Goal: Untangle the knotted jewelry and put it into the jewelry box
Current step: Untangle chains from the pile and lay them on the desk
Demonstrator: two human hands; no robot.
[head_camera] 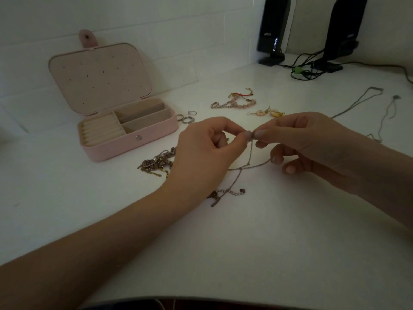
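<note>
Both my hands, left hand [207,148] and right hand [312,142], pinch one thin chain [250,153] above the tabletop [268,242]; gentle, slack teasing should loosen its knot.

Left hand [207,151] and right hand [310,142] pinch a thin chain [250,153] above the table [268,242].

Both forearms are bare, no sleeves, and neither left hand [207,151] nor right hand [310,144] wears rings.

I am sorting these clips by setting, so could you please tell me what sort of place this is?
Probably a desk at home, set against a white wall. A pair of black speakers with tangled cables stands at the back of the white desk, and an open pink jewelry box sits among loose jewelry.
</note>
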